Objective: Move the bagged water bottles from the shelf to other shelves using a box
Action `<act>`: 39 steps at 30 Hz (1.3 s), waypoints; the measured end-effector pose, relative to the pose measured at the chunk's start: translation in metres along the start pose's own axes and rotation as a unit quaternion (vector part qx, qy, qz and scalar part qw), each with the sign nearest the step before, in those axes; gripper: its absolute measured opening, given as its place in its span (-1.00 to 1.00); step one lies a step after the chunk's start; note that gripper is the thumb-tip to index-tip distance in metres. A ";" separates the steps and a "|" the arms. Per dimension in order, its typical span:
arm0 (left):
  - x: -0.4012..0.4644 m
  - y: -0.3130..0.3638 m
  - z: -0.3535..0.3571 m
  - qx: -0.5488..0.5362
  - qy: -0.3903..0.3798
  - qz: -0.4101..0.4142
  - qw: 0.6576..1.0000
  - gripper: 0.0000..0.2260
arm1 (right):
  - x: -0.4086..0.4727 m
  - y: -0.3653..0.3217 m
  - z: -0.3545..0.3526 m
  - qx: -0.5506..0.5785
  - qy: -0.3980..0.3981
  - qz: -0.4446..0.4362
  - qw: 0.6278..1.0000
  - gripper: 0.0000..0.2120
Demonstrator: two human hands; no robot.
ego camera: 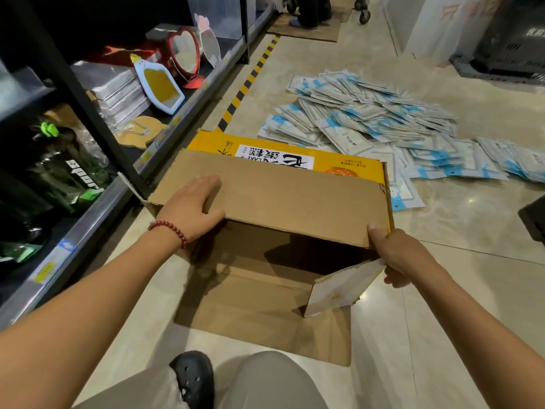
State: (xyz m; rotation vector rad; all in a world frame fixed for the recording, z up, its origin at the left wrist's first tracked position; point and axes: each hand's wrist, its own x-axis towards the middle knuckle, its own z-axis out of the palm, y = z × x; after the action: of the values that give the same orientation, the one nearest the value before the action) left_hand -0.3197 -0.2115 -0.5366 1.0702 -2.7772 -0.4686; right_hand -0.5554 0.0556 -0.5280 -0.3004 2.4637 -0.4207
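A cardboard box [274,199] with a yellow printed side lies on the floor in front of me, its flaps open toward me. My left hand [191,208] grips the near left edge of the big upper flap, fingers on top and thumb under. My right hand [398,252] holds the flap's right corner, thumb on the flap and fingers curled below by a small side flap [342,287]. Bagged water bottles [65,178], dark with green parts and "sport" lettering, sit on the low shelf at my left.
The black shelf unit [97,202] runs along the left with mirrors [182,54] and silver boxes [118,90]. A heap of several blue-and-white packets [383,125] covers the floor beyond the box. My knee and black shoe [194,379] are at the bottom.
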 end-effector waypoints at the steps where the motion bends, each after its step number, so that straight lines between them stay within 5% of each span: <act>1: -0.002 -0.005 -0.001 -0.012 0.038 -0.023 0.999 -0.57 | 0.000 0.001 0.004 0.004 0.010 0.002 1.000 -0.40; 3: -0.004 -0.017 -0.004 0.007 0.095 -0.076 0.993 -0.75 | 0.001 0.003 0.012 0.014 0.032 -0.004 0.999 -0.40; 9: -0.004 -0.065 -0.007 0.128 0.039 -0.202 0.970 -0.47 | 0.002 0.004 0.020 0.034 0.055 -0.021 0.998 -0.44; 19: -0.011 -0.057 -0.018 0.233 -0.009 -0.153 0.960 -0.45 | 0.006 0.009 0.019 0.024 0.056 -0.021 0.998 -0.48; 32: -0.004 -0.025 -0.004 -0.010 0.014 -0.251 0.968 -0.53 | 0.011 0.033 0.011 0.093 0.080 -0.034 0.992 -0.41; 36: 0.006 -0.013 -0.003 -0.104 0.074 -0.211 0.969 -0.64 | 0.004 0.036 0.017 0.071 0.107 -0.048 0.991 -0.39; 39: 0.012 0.009 -0.004 -0.070 0.058 -0.146 0.985 -0.76 | -0.007 0.026 0.033 0.053 0.097 -0.067 0.992 -0.34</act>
State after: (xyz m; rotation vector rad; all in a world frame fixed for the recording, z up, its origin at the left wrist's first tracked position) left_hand -0.3338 -0.2142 -0.5300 1.4256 -2.4554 -0.6021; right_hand -0.5330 0.0737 -0.5589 -0.3985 2.6069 -0.6649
